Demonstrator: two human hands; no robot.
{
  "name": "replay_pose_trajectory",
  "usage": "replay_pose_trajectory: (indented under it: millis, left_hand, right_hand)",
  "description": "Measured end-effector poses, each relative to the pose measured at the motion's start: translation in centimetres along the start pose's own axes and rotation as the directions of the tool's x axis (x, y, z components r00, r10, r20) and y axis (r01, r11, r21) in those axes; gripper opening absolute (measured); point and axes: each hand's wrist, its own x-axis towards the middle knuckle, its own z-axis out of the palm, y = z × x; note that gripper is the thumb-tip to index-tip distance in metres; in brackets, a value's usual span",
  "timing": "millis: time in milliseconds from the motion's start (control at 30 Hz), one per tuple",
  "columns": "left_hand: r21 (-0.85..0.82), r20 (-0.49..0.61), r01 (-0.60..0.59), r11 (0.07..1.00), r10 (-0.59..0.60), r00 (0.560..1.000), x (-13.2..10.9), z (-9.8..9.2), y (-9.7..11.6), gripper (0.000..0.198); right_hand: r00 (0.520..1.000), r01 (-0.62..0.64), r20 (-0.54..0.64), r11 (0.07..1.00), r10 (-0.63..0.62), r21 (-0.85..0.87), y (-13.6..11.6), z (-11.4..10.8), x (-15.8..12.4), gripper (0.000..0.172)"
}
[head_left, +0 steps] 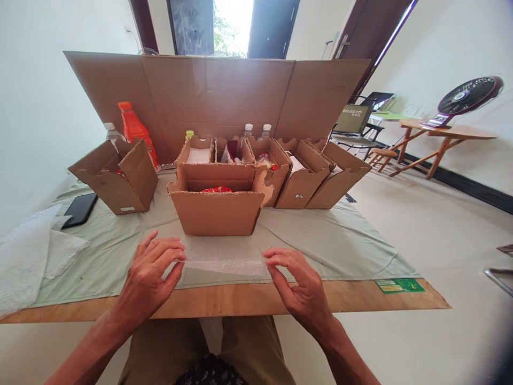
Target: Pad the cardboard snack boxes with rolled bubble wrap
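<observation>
Between my hands a translucent sheet of bubble wrap [224, 261] is stretched low over the near part of the table. My left hand [152, 271] pinches its left edge between thumb and fingers. The right edge is pinched the same way by my right hand [297, 283]. Just beyond the sheet stands an open cardboard box [218, 214], with something red and shiny [216, 189] partly visible inside. Its lower contents are hidden by the front wall.
Several more open cardboard boxes [302, 187] stand behind, holding bottles and packets. Another box [120, 184] is at left, near an orange-red bottle [138, 131]. A black phone [80, 209] and loose bubble wrap [30, 254] lie left. A cardboard panel [224, 91] rises at the back.
</observation>
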Motion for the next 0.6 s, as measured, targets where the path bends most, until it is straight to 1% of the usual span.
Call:
replay_pose_trajectory:
  millis: [67,100,167,200,233,267,333,400,433,500,567,600]
  left_hand:
    - [-0.013,0.034,-0.012,1.0,0.012,0.999,-1.5,0.3,-0.2,0.017]
    - [-0.025,0.052,-0.014,1.0,0.015,0.999,-2.5,0.6,-0.3,0.018]
    - [-0.057,0.1,-0.004,0.998,0.01,0.995,-4.4,0.9,-0.4,0.02]
    - [-0.07,0.127,0.006,0.998,0.003,0.992,-5.3,0.9,-0.4,0.021]
    - [-0.079,0.161,0.018,0.997,-0.005,0.987,-6.1,0.8,-0.4,0.022]
    - [-0.084,0.205,0.026,0.996,-0.008,0.979,-6.6,0.5,-0.4,0.023]
    - [-0.101,0.32,0.023,0.995,0.01,0.947,-7.2,-0.5,-0.4,0.027]
    - [-0.142,0.428,0.028,0.989,0.036,0.903,-7.0,-1.9,-0.6,0.035]
    - [-0.167,0.451,0.046,0.985,0.035,0.892,-6.7,-2.6,-0.6,0.039]
    - [-0.2,0.421,0.112,0.973,-0.018,0.907,-5.8,-3.6,-0.5,0.039]
    - [-0.211,0.358,0.175,0.962,-0.09,0.929,-4.8,-3.7,0.0,0.032]
    - [-0.214,0.34,0.197,0.957,-0.116,0.933,-4.3,-3.3,0.3,0.028]
  right_hand:
    - [0.991,-0.015,0.132,0.998,0.007,0.058,0.0,-0.4,-0.8,0.02]
    - [0.976,-0.036,0.217,0.995,0.014,0.095,0.0,-0.6,-1.3,0.019]
    - [0.925,-0.105,0.378,0.981,0.037,0.162,0.0,-1.0,-2.1,0.012]
    - [0.897,-0.148,0.438,0.971,0.053,0.187,0.1,-1.1,-2.4,0.008]
    - [0.877,-0.193,0.474,0.96,0.075,0.204,0.1,-1.2,-2.5,0.01]
    - [0.869,-0.23,0.484,0.948,0.099,0.219,0.2,-1.3,-2.4,0.014]
    - [0.881,-0.267,0.455,0.929,0.127,0.257,0.2,-1.5,-1.8,0.019]
    - [0.894,-0.269,0.434,0.906,0.109,0.328,-0.1,-1.9,-0.9,0.019]
    - [0.895,-0.267,0.44,0.883,0.078,0.386,-0.5,-2.2,-0.4,0.019]
    - [0.882,-0.244,0.471,0.841,-0.015,0.484,-1.4,-3.0,0.2,0.021]
    - [0.868,-0.147,0.479,0.857,-0.127,0.493,-2.4,-3.8,0.5,0.023]
    - [0.86,-0.081,0.477,0.877,-0.179,0.474,-2.8,-4.1,0.6,0.022]
